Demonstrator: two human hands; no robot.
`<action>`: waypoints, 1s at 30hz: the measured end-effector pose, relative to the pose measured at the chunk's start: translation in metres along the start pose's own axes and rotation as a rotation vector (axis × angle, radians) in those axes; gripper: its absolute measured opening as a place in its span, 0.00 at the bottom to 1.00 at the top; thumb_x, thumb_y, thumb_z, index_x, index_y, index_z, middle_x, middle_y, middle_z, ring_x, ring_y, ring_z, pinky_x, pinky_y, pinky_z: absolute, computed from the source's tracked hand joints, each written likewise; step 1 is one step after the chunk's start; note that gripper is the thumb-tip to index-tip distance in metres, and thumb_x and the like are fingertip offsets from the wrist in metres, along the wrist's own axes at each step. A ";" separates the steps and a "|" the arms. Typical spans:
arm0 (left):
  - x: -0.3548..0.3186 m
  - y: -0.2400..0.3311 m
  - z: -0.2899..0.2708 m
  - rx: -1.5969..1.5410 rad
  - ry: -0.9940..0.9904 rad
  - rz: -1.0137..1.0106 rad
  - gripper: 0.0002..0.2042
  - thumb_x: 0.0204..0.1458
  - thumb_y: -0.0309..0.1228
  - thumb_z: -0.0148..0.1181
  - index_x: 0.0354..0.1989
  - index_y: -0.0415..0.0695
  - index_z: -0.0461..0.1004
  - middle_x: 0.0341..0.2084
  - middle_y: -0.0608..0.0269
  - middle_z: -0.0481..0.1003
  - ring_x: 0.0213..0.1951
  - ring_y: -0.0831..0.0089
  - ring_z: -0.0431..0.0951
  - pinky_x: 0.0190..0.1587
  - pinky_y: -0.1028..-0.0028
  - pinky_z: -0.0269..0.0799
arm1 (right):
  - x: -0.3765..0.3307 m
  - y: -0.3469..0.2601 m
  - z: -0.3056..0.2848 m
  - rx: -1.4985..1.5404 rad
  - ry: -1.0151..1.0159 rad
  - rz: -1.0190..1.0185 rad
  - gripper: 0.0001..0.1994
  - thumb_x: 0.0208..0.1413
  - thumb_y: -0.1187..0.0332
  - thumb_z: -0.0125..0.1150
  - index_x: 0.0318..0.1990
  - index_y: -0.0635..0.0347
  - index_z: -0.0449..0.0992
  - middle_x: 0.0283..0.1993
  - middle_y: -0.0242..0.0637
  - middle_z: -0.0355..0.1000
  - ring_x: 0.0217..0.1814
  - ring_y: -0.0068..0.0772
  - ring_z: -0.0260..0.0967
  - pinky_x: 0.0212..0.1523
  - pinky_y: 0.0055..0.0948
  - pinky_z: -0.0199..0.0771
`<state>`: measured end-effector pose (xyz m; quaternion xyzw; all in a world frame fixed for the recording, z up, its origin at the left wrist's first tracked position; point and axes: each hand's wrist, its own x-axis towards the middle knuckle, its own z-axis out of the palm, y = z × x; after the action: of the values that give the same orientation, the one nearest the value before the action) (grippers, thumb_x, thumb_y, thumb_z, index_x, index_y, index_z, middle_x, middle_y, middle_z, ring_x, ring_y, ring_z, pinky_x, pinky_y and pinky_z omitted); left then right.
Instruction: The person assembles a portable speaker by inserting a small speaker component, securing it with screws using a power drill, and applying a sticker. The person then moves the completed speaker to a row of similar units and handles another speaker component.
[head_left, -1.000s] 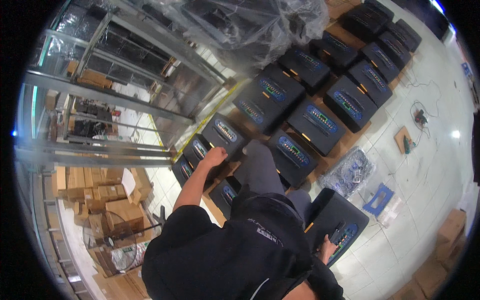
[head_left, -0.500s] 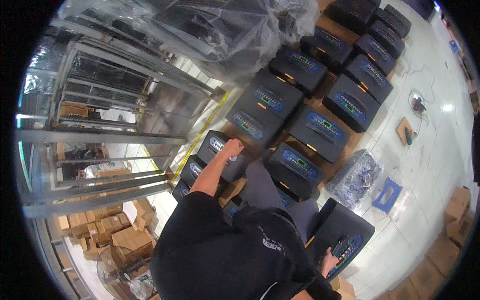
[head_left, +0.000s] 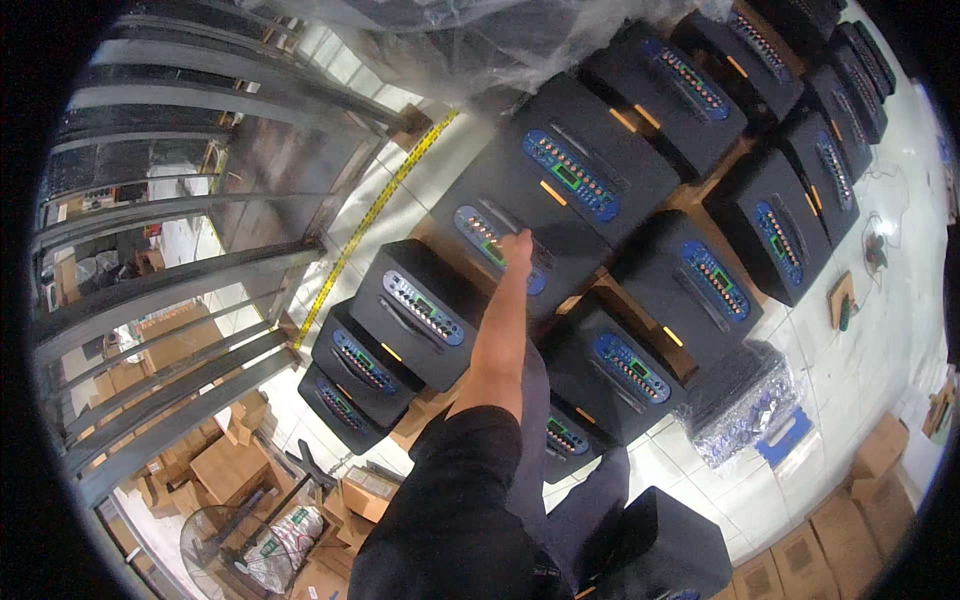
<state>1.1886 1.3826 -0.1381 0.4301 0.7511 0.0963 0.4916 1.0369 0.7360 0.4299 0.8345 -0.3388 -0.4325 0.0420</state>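
My left arm reaches up the middle of the view. My left hand is closed at the carry handle of a black portable speaker with a blue control panel; its fingertips are partly hidden. Left of my forearm stands another black speaker with a silver panel, its handle free. At the lower right, beside my legs, a black speaker is cut off by the lower edge. My right hand does not show.
Rows of black speakers stand on cardboard to the right and far side. Metal racks line the left, by yellow tape. Plastic sheeting hangs at the back. A bubble-wrapped bundle and cartons lie right.
My left hand has left the silver-panel speaker and moved to the blue-panel speaker farther right. My right hand, earlier at the lower-right speaker's handle, has dropped out of view. The view has shifted.
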 end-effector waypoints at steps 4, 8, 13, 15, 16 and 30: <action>0.006 0.014 0.012 -0.105 0.110 -0.088 0.22 0.47 0.40 0.70 0.35 0.27 0.78 0.37 0.39 0.80 0.38 0.53 0.81 0.43 0.58 0.75 | -0.002 -0.018 0.001 -0.015 -0.022 0.042 0.32 0.60 0.44 0.54 0.53 0.69 0.76 0.48 0.62 0.74 0.46 0.64 0.68 0.51 0.47 0.66; 0.008 0.028 0.011 -0.261 0.025 -0.156 0.20 0.55 0.39 0.63 0.35 0.27 0.78 0.39 0.43 0.80 0.38 0.51 0.81 0.43 0.57 0.75 | -0.005 -0.031 0.002 0.005 -0.031 0.073 0.30 0.59 0.47 0.56 0.52 0.70 0.76 0.47 0.60 0.75 0.45 0.61 0.68 0.51 0.46 0.67; 0.021 0.023 0.013 -0.383 -0.034 -0.241 0.16 0.57 0.36 0.60 0.33 0.29 0.75 0.27 0.51 0.77 0.29 0.63 0.79 0.32 0.63 0.77 | -0.009 -0.038 0.006 0.042 -0.037 0.081 0.29 0.57 0.50 0.58 0.51 0.72 0.76 0.46 0.57 0.75 0.44 0.57 0.69 0.50 0.45 0.68; 0.032 0.018 0.012 -0.510 -0.095 -0.276 0.14 0.56 0.35 0.61 0.31 0.33 0.74 0.20 0.55 0.72 0.22 0.63 0.75 0.26 0.62 0.76 | -0.010 -0.040 0.010 0.061 -0.035 0.078 0.28 0.57 0.51 0.59 0.51 0.72 0.76 0.45 0.56 0.76 0.44 0.56 0.70 0.49 0.44 0.69; 0.037 0.015 0.009 -0.595 -0.097 -0.351 0.13 0.55 0.35 0.62 0.31 0.35 0.74 0.19 0.56 0.71 0.20 0.62 0.73 0.24 0.61 0.75 | -0.011 -0.041 0.012 0.072 -0.039 0.076 0.28 0.57 0.52 0.60 0.50 0.73 0.76 0.45 0.56 0.76 0.44 0.55 0.70 0.49 0.44 0.69; -0.020 0.060 -0.189 -0.692 -0.347 -0.319 0.21 0.59 0.39 0.63 0.19 0.52 0.57 0.11 0.70 0.57 0.16 0.72 0.58 0.30 0.66 0.66 | -0.003 -0.008 0.024 0.294 0.062 -0.081 0.24 0.53 0.61 0.67 0.47 0.77 0.76 0.42 0.49 0.78 0.41 0.45 0.73 0.47 0.40 0.72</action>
<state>1.0690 1.4569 0.0035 0.1275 0.6376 0.1916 0.7352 1.0225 0.7493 0.4141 0.8576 -0.3629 -0.3537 -0.0878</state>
